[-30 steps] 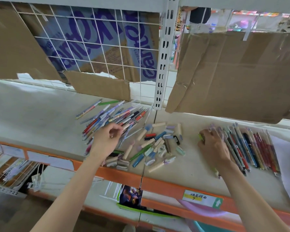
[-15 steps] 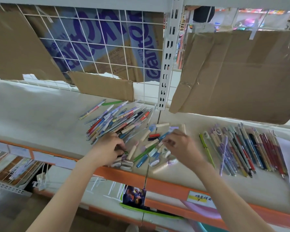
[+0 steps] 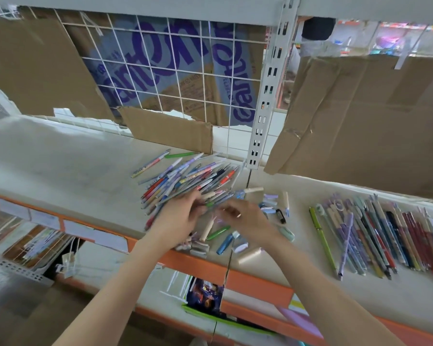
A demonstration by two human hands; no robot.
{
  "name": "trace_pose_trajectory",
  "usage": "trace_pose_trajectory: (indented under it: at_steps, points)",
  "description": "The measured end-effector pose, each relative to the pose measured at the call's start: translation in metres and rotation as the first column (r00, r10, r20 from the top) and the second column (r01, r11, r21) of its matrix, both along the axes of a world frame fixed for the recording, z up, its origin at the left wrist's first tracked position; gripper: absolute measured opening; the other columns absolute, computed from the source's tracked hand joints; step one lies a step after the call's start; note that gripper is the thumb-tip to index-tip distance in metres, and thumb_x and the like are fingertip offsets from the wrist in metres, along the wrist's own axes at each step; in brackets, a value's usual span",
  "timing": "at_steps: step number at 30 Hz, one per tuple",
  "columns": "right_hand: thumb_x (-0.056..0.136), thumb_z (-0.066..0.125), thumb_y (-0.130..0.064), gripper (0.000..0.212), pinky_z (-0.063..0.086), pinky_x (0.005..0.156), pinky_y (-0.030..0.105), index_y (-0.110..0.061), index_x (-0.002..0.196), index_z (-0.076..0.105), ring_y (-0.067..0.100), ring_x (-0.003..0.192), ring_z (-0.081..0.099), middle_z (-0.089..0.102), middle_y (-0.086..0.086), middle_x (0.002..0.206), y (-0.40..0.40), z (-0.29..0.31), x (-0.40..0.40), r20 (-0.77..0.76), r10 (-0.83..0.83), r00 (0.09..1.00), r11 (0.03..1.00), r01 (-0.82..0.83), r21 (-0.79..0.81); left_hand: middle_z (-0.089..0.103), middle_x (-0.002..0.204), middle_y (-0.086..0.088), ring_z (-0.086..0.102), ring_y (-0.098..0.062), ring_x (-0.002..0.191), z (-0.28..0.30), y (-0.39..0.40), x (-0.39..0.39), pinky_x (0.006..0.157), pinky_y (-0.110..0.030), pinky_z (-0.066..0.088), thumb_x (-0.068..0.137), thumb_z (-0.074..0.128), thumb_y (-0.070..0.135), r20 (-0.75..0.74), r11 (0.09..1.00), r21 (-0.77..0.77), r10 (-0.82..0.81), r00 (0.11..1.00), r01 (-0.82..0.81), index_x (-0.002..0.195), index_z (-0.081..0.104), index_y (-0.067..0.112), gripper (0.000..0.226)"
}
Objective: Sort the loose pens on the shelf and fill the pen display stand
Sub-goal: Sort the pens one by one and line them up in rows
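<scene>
1. Grip: left hand (image 3: 183,218) sits at the near edge of the loose pen pile (image 3: 185,178), fingers curled, tips pinching what looks like a pen w/ a green section (image 3: 209,204). Motion blur, so can't confirm exactly which pen or how tight.
2. Right hand (image 3: 245,221) is just beside the left one, fingertips nearly meeting it. Fingers curled inward over the scattered bits; can't tell if it has hold of anything, blur again.
3. L side: bare stretch of the pale shelf (image 3: 60,168), orange front rail (image 3: 255,280) w/ white label strips. Lower shelf below holds stacked stock, details too small.
4. Centre-left: pile is a fan of mixed pens, tips mostly pointing up-right toward the white slotted upright (image 3: 268,96). One green pen (image 3: 180,155) and one pink/yellow pen (image 3: 150,164) lie apart at the far edge.
5. Centre: short bits under and round both hands, look like caps and short barrels: beige tube (image 3: 206,232), green piece (image 3: 218,233), blue piece (image 3: 225,243), black clip-like piece (image 3: 281,216), beige tube (image 3: 248,255) near the rail.
6. R side: sorted row of pens (image 3: 385,236) laid parallel, touching side by side, lilac/grey ones then dark blue then red. Lone green pen (image 3: 321,239) just left of the row; a purple pen (image 3: 345,245) lies slanted across it.
7. Back: wire grid (image 3: 160,71) w/ cardboard sheets (image 3: 360,121) hung behind and over it.
</scene>
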State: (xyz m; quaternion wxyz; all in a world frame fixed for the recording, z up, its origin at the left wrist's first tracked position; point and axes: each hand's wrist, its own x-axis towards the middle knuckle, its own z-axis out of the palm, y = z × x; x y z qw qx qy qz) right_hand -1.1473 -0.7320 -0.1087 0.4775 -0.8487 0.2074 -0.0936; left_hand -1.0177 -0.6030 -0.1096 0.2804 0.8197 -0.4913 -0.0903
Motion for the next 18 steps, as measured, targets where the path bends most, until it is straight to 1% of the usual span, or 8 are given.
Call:
trace_pose_trajectory:
  at_steps: [2,4,6,8,10,12,14,18]
  points:
    - [0.090,0.062,-0.017,0.007,0.048,0.065,0.015,-0.016,0.094,0.067,0.003,0.072,0.065,0.069,-0.008,0.077,0.000,0.004,-0.003,0.105,-0.088,0.991,0.926,0.042,0.376,0.063,0.083,0.014,0.057,0.006,0.073,0.005,-0.006,-0.014,0.063,-0.015,0.040,0.089,0.061,0.025,-0.145,0.993,-0.092,-0.084,0.986,0.071,0.093,0.054,0.021,0.009]
    - [0.087,0.064,-0.012,0.006,0.044,0.057,0.011,-0.016,0.089,0.068,-0.001,0.061,0.061,0.067,-0.011,0.066,-0.002,0.003,-0.007,0.124,-0.149,0.981,0.904,0.084,0.418,0.062,0.078,0.013,0.057,0.007,0.070,0.004,-0.015,-0.026,0.063,-0.011,0.039,0.085,0.066,0.021,-0.254,0.982,-0.170,-0.129,0.959,0.087,0.089,0.054,0.020,0.013]
    - [0.086,0.065,-0.009,0.010,0.040,0.053,0.012,-0.017,0.080,0.068,0.001,0.052,0.052,0.060,-0.013,0.055,-0.009,0.001,-0.012,0.112,-0.261,0.959,0.904,0.202,0.377,0.063,0.081,0.007,0.058,-0.002,0.072,0.001,-0.024,-0.034,0.065,-0.018,0.044,0.083,0.070,0.023,-0.291,0.989,-0.130,-0.112,0.950,0.077,0.092,0.053,0.017,0.020]
    - [0.088,0.064,-0.012,0.016,0.036,0.050,0.016,-0.016,0.072,0.066,0.006,0.050,0.043,0.052,-0.012,0.049,-0.020,-0.002,-0.021,0.095,-0.382,0.919,0.869,0.323,0.374,0.058,0.086,0.006,0.056,-0.012,0.078,-0.006,-0.031,-0.038,0.072,-0.026,0.046,0.083,0.069,0.027,-0.218,0.996,0.032,-0.079,0.973,0.089,0.094,0.054,0.018,0.020]
    - [0.090,0.061,-0.013,0.019,0.033,0.047,0.017,-0.011,0.071,0.065,0.009,0.049,0.038,0.049,-0.009,0.049,-0.030,-0.003,-0.033,0.087,-0.449,0.889,0.820,0.372,0.435,0.051,0.090,0.007,0.052,-0.012,0.085,-0.012,-0.034,-0.040,0.077,-0.028,0.044,0.084,0.067,0.031,-0.050,0.980,0.168,-0.104,0.993,0.111,0.094,0.058,0.019,0.019]
    - [0.091,0.059,-0.012,0.017,0.032,0.047,0.017,-0.006,0.078,0.067,0.011,0.051,0.036,0.047,-0.006,0.051,-0.036,-0.005,-0.042,0.092,-0.469,0.878,0.781,0.364,0.508,0.051,0.097,0.005,0.052,-0.015,0.093,-0.014,-0.036,-0.040,0.081,-0.031,0.043,0.086,0.064,0.035,0.044,0.968,0.221,-0.128,0.991,0.115,0.100,0.057,0.018,0.023]
    - [0.089,0.060,-0.011,0.013,0.032,0.054,0.019,-0.002,0.082,0.066,0.012,0.056,0.036,0.046,-0.004,0.055,-0.038,-0.006,-0.048,0.102,-0.447,0.889,0.768,0.323,0.552,0.055,0.105,0.001,0.053,-0.019,0.099,-0.014,-0.038,-0.039,0.085,-0.034,0.043,0.089,0.060,0.033,0.052,0.961,0.256,-0.120,0.991,0.103,0.107,0.052,0.016,0.026]
    - [0.086,0.062,-0.001,0.007,0.035,0.066,0.025,-0.005,0.088,0.068,0.019,0.074,0.041,0.048,0.011,0.079,-0.038,-0.006,-0.054,0.109,-0.450,0.887,0.705,0.277,0.653,0.057,0.111,-0.001,0.053,-0.020,0.102,-0.013,-0.040,-0.032,0.085,-0.033,0.039,0.093,0.052,0.026,0.153,0.943,0.314,-0.164,0.975,0.109,0.108,0.053,0.016,0.017]
